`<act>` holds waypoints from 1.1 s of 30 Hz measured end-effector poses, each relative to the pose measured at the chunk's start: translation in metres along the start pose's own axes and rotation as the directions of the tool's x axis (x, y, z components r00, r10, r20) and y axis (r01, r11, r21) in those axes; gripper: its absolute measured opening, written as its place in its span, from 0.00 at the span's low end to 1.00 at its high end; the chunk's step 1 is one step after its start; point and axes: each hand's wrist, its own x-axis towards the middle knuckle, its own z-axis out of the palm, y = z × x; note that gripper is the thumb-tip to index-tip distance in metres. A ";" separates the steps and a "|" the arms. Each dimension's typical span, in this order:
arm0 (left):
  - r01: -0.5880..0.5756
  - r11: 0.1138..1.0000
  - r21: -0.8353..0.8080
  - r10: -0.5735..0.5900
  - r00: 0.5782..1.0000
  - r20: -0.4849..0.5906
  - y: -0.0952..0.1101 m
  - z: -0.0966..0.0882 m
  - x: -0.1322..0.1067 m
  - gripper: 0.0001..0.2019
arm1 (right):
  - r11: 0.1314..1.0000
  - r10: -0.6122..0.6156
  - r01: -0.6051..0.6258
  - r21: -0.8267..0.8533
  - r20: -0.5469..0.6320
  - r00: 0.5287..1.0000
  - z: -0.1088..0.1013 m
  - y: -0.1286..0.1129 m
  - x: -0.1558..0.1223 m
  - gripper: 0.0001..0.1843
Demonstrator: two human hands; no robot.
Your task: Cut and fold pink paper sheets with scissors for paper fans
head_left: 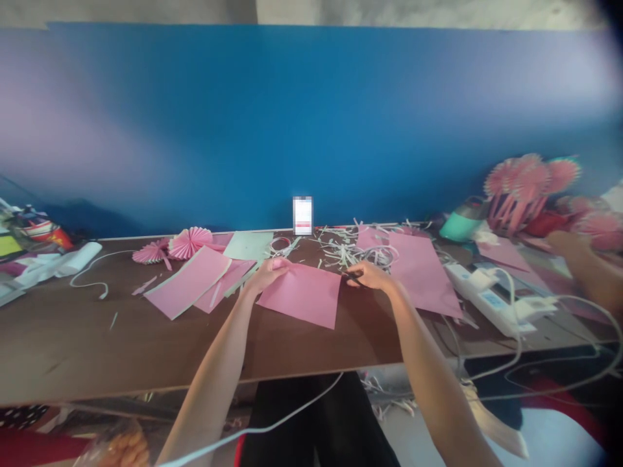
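Observation:
My left hand (267,275) pinches the far left corner of a pink paper sheet (304,295) lying on the brown table (97,344). At the sheet's far right edge, my right hand (370,275) is closed around dark-handled scissors (354,279). A heap of white paper strips (348,250) lies just beyond both hands.
More pink sheets (189,282) and folded pink paper fans (187,242) lie to the left, a large pink sheet (421,269) to the right. A white power strip (491,299) with cables, a teal object (460,226), pink fans (528,178) and another person's arm (586,269) are at right.

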 end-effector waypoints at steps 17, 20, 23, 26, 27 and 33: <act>-0.039 0.999 0.033 0.039 0.999 0.009 -0.002 -0.001 0.002 0.15 | 0.999 -0.009 0.005 0.038 0.107 0.994 -0.002 0.003 -0.003 0.18; -0.038 0.999 0.030 0.038 0.999 0.018 -0.001 0.000 0.001 0.15 | 1.000 -0.011 0.008 0.030 0.105 0.994 -0.002 0.004 -0.003 0.16; -0.027 0.999 0.031 0.026 0.999 0.023 0.000 0.000 0.000 0.16 | 0.999 -0.020 0.017 0.030 0.100 0.995 -0.003 0.003 -0.004 0.15; -0.019 0.999 0.040 0.019 1.000 0.022 0.000 0.000 0.000 0.16 | 0.999 -0.029 0.026 0.030 0.105 0.994 -0.003 0.000 -0.006 0.16; -0.016 0.999 0.042 0.016 1.000 0.021 0.000 0.000 0.000 0.16 | 0.999 -0.026 0.024 0.027 0.108 0.994 -0.003 -0.001 -0.006 0.17; -0.034 0.998 0.048 0.034 0.999 -0.007 -0.001 0.001 0.001 0.15 | 1.000 -0.029 0.030 -0.010 0.095 0.995 -0.002 -0.003 -0.006 0.18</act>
